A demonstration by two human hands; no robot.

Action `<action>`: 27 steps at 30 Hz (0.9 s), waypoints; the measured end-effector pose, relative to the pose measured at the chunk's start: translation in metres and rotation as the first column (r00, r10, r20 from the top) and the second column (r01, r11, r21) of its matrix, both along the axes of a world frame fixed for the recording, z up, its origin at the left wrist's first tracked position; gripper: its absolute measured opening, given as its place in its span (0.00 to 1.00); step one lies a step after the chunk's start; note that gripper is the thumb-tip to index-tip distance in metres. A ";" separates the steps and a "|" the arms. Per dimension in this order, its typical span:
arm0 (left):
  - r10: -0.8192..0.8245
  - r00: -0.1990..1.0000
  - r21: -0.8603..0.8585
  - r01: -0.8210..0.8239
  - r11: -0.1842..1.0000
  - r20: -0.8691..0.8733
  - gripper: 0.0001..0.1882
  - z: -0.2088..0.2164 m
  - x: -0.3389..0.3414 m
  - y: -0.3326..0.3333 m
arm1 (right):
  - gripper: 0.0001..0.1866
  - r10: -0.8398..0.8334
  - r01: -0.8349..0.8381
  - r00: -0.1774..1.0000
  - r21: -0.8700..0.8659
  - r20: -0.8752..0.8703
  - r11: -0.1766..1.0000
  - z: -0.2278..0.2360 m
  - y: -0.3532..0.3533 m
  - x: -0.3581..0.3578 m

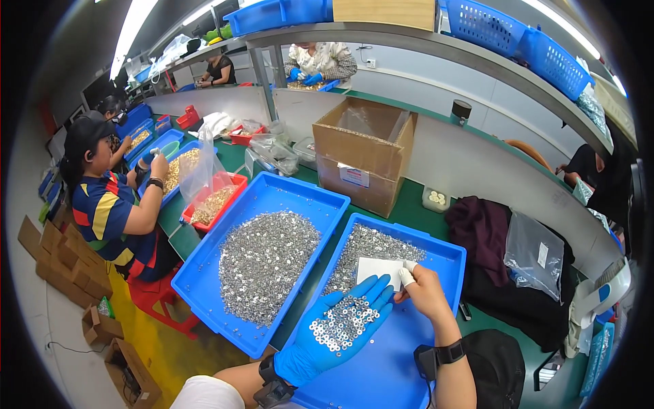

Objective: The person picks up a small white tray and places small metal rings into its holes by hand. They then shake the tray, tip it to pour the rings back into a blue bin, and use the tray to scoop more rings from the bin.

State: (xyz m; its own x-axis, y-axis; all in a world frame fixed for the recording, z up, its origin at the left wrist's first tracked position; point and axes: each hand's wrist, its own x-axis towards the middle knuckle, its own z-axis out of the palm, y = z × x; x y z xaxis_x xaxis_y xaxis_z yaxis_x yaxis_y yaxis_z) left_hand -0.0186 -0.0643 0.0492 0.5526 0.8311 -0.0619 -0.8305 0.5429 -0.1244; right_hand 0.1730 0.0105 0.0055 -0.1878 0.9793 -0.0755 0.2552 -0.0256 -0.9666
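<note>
My left hand [306, 351], in a blue glove, lies palm up with its fingers stretched out. A heap of small silver metal washers [344, 322] rests on the palm and fingers. My right hand [424, 292], with white covers on fingertips, pinches a white card [379, 271] just beyond the left fingertips. Both hands are over the right blue tray [452, 262], which has a pile of the same washers [371, 245] at its far end. Left of it, another blue tray [327, 196] holds a larger washer pile [269, 262].
Beyond the trays stands an open cardboard box [357, 160]. Dark clothing [470, 232] and a clear plastic bag [535, 255] lie to the right. A red bin [235, 184] of gold-coloured parts sits at the left, near a seated co-worker [112, 198]. A metal shelf [409, 37] spans overhead.
</note>
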 end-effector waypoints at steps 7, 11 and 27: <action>0.000 1.000 -0.005 0.000 1.000 0.000 0.31 -0.003 0.001 0.003 | 0.12 0.024 -0.025 0.999 0.034 0.048 0.999 0.003 0.001 0.000; -0.019 1.000 -0.007 0.020 1.000 0.014 0.30 -0.005 0.002 0.003 | 0.12 0.024 -0.025 0.999 0.034 0.045 0.999 -0.001 -0.001 -0.002; -0.030 0.998 0.021 0.029 0.999 0.051 0.30 0.000 -0.002 0.003 | 0.11 0.025 -0.025 1.000 0.058 0.009 0.998 -0.006 0.001 -0.001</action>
State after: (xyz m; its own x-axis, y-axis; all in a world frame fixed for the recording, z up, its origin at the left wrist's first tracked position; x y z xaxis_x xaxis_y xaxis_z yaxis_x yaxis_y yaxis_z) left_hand -0.0202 -0.0612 0.0497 0.5788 0.8153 -0.0165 -0.8070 0.5698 -0.1552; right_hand 0.1725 0.0111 -0.0009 -0.2121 0.9770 -0.0207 0.2631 0.0366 -0.9641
